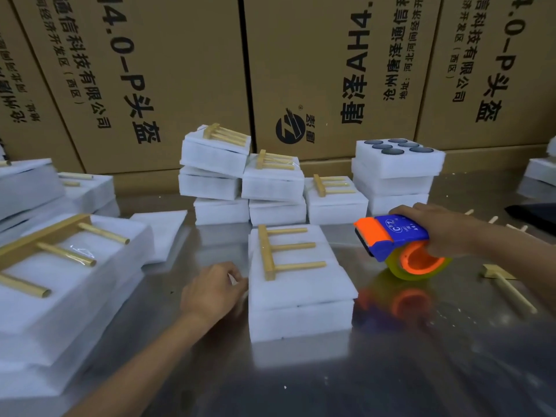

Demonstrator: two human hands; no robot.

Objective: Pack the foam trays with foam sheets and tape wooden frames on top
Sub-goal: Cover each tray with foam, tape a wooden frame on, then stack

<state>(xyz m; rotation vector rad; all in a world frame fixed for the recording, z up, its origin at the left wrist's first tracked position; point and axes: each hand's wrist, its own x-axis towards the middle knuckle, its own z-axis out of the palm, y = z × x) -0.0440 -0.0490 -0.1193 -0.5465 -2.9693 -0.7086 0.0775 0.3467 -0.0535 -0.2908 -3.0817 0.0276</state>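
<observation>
Left hand [214,291] pinching the foam tray [301,296] edge, right hand [436,227] gripping tape dispenser [397,245], finished stacks [240,176] behind, cardboard boxes [180,70] beyond.

White foam tray [301,322] at centre, capped by foam sheet [301,284], wooden frame [270,252] with 3 dowels laid flat on top, tape dispenser [397,242] to its right.

printed cardboard boxes [168,70] behind steel table [421,356].

Your tape dispenser [391,236] is blue and orange over a yellowish roll; white foam trays [301,296] carry pale tan wooden frames [270,251] on a reflective grey steel bench [421,356], before brown, black-lettered cartons [301,55].
</observation>
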